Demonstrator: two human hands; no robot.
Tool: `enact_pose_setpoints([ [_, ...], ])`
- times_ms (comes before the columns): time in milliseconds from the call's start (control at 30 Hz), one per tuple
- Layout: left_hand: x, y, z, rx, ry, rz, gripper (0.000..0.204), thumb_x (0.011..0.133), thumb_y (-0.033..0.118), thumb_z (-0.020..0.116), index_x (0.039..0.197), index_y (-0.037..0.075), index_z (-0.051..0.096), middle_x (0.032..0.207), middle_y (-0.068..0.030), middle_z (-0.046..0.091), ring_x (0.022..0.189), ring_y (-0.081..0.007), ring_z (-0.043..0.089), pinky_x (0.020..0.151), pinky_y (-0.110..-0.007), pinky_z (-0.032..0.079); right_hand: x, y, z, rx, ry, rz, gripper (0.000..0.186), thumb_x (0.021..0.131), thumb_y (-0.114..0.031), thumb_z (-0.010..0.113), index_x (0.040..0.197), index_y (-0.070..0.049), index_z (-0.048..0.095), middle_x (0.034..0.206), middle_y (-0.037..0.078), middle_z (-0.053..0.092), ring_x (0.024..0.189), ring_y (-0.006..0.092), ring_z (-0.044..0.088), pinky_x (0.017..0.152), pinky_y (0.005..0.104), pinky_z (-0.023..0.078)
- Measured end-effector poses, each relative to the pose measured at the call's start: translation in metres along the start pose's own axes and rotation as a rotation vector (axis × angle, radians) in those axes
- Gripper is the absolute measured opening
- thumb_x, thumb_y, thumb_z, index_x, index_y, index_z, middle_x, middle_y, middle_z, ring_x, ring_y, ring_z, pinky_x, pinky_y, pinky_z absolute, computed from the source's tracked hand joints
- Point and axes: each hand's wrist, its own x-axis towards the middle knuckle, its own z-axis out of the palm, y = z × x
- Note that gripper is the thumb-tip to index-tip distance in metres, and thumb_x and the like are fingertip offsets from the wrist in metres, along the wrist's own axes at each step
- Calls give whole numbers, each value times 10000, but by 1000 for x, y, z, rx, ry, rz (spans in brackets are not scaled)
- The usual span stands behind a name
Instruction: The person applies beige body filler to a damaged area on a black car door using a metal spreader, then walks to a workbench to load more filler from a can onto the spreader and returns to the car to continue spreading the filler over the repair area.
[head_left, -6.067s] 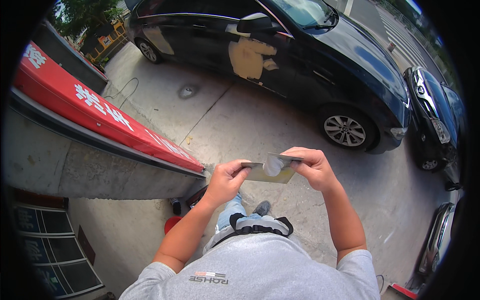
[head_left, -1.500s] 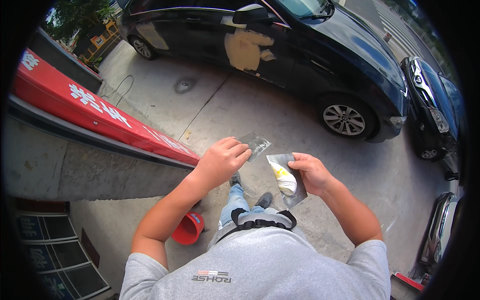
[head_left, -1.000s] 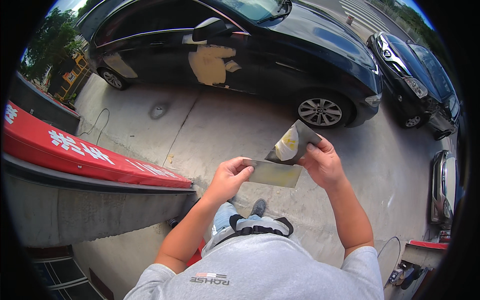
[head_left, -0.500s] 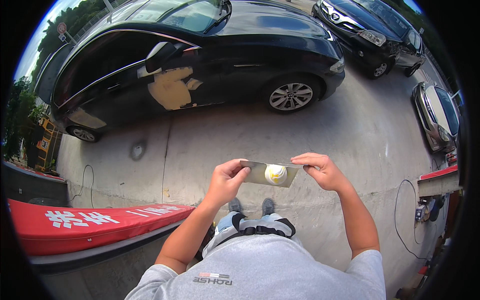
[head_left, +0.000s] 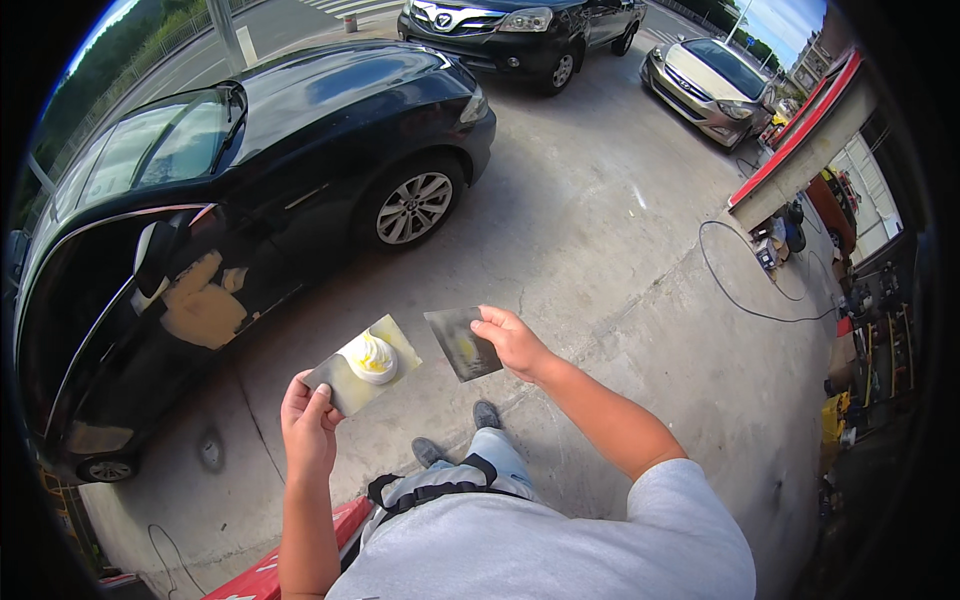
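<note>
Paste (head_left: 373, 360): white, yellow-streaked blob on L plate (head_left: 349, 397), just beyond L hand's (head_left: 310, 425) fingertips, apart from them.
L grip: pinched on plate's near end, thumb on top; I'd keep it lvl so paste doesn't slide.
R grip: R hand (head_left: 516, 345) clamped on R plate's (head_left: 461, 343) R edge, plates apart; I'd keep its angle low vs paste.
Car (head_left: 310, 170): dark, w/ tan patch (head_left: 203, 310), ahead-L.

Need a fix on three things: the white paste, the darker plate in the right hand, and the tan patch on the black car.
White paste (head_left: 371, 360): head view, middle of the mound.
Darker plate (head_left: 462, 346): head view, middle of its flat face.
Tan patch (head_left: 203, 312): head view, its broad lower part.
</note>
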Motion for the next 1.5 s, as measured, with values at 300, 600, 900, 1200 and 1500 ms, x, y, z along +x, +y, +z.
enact_pose_setpoints([
  [300,-2,13,-6,-224,-19,-41,208,1038,56,583,1215,-30,652,1138,-117,730,982,-156,731,875,-297,618,-2,-17,91,-1124,54,-1145,319,836,-31,708,1122,-147,788,1246,77,731,1144,307,703,1007,515,550],
  [600,-1,15,-10,-243,124,-55,235,1034,38,567,1239,-55,633,1161,-149,736,1014,-213,754,887,-336,650,12,-22,117,-1090,-91,-1183,297,814,-97,715,1085,-181,804,1237,13,718,1187,288,668,1025,531,527],
  [900,-2,16,-6,-230,184,39,163,1026,27,573,1155,-36,651,1057,-107,748,889,-165,757,803,-305,669,6,-15,113,-1043,-152,-1214,357,822,-62,720,1154,-181,772,1242,3,695,1210,264,635,1046,512,520],
  [1200,3,6,-20,-262,30,60,213,1041,29,561,1226,-55,625,1099,-118,735,904,-149,737,826,-304,655,10,-3,123,-1066,8,-1249,378,807,-37,723,1157,-174,769,1271,12,677,1247,272,612,1022,515,527],
  [1500,0,16,-35,-42,99,201,234,1043,65,600,1245,-42,651,1132,-96,731,962,-154,723,880,-325,624,17,-4,107,223,138,-197,254,1063,-67,484,1269,-2,617,1168,78,712,1038,139,687,913,326,572],
])
